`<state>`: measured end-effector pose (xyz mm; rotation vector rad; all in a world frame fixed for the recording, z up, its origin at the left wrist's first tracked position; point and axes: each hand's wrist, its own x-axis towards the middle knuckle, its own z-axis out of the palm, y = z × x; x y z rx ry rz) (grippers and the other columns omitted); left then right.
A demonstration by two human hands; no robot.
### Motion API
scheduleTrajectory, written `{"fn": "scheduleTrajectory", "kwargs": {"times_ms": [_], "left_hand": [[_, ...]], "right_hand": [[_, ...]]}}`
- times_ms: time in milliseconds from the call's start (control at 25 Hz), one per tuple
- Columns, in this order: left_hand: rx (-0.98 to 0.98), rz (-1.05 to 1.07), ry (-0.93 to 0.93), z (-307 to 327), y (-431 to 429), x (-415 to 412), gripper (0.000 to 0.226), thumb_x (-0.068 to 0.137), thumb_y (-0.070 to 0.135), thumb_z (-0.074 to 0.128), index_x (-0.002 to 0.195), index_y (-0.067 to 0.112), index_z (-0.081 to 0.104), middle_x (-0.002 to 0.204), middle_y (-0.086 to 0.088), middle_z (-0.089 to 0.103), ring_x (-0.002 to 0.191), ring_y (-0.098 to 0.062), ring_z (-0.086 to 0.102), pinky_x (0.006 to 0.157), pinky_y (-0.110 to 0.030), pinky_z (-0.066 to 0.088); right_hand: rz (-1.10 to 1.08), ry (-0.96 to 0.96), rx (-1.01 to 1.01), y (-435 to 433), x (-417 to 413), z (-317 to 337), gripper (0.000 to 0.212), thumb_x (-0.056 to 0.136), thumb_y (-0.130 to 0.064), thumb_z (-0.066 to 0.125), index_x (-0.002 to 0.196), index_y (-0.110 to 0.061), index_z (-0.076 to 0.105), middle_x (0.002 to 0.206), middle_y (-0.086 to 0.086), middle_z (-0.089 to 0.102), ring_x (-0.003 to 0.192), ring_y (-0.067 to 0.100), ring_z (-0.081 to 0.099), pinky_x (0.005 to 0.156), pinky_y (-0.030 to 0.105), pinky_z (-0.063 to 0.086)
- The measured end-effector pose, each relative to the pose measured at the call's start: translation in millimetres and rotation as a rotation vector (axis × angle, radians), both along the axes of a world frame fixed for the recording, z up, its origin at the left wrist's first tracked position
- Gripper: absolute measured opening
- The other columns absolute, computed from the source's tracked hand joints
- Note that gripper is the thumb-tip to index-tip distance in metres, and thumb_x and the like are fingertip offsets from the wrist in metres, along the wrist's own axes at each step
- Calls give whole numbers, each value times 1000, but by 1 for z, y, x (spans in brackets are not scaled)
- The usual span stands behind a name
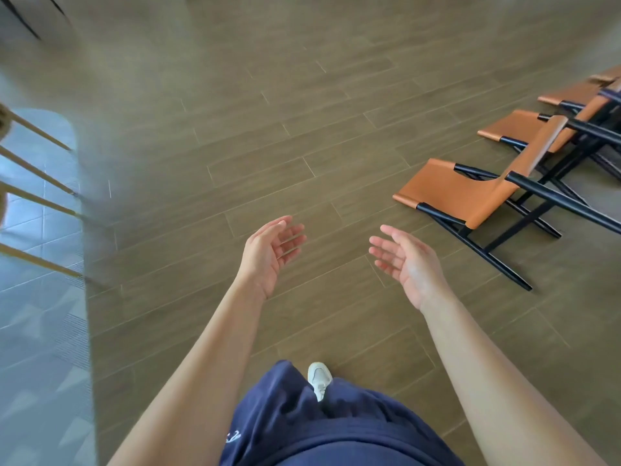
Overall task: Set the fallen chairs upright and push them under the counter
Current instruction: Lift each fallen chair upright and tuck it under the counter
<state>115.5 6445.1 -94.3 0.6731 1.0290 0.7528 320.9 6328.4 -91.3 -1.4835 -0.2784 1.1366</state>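
Observation:
Three chairs with orange leather seats and black frames lie tipped over on the wooden floor at the right. The nearest chair (pixel 470 193) rests on its back with legs pointing right. A second chair (pixel 517 127) lies behind it, and a third chair (pixel 571 95) is partly cut off by the frame edge. My left hand (pixel 268 253) and my right hand (pixel 408 264) are held out in front of me, palms facing each other, fingers apart, both empty. My right hand is a short way left of the nearest chair, not touching it.
A grey tiled area (pixel 40 297) borders the wood floor on the left, with thin golden legs (pixel 37 196) of some furniture over it. My white shoe (pixel 319 378) and blue shorts (pixel 319 428) show below. Bare floor (pixel 268 129) stretches ahead.

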Motion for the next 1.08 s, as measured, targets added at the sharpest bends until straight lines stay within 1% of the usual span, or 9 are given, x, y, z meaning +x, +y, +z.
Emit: {"fn": "scheduleTrajectory", "kwargs": {"times_ms": [200,320,480,600,720,840,960,1080], "left_hand": [[-28,2,4,-6,60,25,22,97,15,47,113,12,61,110,-14,69,93,-24,69,81,-32,53],[-24,-34,3,-10,101,41,22,97,15,47,113,12,61,111,-14,69,95,-24,68,84,-34,51],[-19,-90,3,-8,174,64,22,97,15,47,113,11,61,111,-14,69,94,-25,68,80,-32,52],[-16,-138,-5,-2,231,80,21,97,14,47,112,11,61,108,-14,69,92,-25,67,84,-35,51],[-1,-190,-26,-1,273,96,20,97,14,46,110,12,61,105,-13,69,90,-25,68,84,-35,51],[-6,-240,-9,-5,307,114,21,97,14,46,113,11,60,102,-12,70,89,-24,67,82,-34,51],[-41,-289,14,-12,333,134,22,97,14,46,114,11,60,101,-11,69,87,-23,68,80,-32,51],[-49,-324,18,-17,364,160,20,97,15,46,111,12,61,99,-10,70,86,-22,68,79,-32,51]], "right_hand": [[0,3,-16,60,24,-3,19,98,-25,54,112,-22,66,102,4,76,97,19,72,88,36,56],[-13,-2,-6,99,34,-4,19,99,-25,53,112,-22,66,103,4,76,98,19,72,88,36,56],[-59,-16,8,161,47,-7,20,100,-25,51,114,-22,65,103,4,76,98,19,72,88,36,56],[-101,-26,3,205,56,-6,22,100,-25,49,115,-22,65,103,3,76,98,19,72,87,35,56],[-151,-9,27,236,65,-10,23,99,-26,52,117,-20,65,104,3,76,97,19,72,83,33,56],[-182,-3,16,262,76,-18,25,98,-27,52,119,-21,65,105,3,75,98,19,72,80,32,54],[-241,19,0,287,91,-25,25,97,-27,54,118,-20,66,104,4,75,98,20,72,78,32,53],[-276,21,2,313,113,-29,25,97,-28,54,117,-20,66,105,4,75,98,20,72,79,32,53]]}}
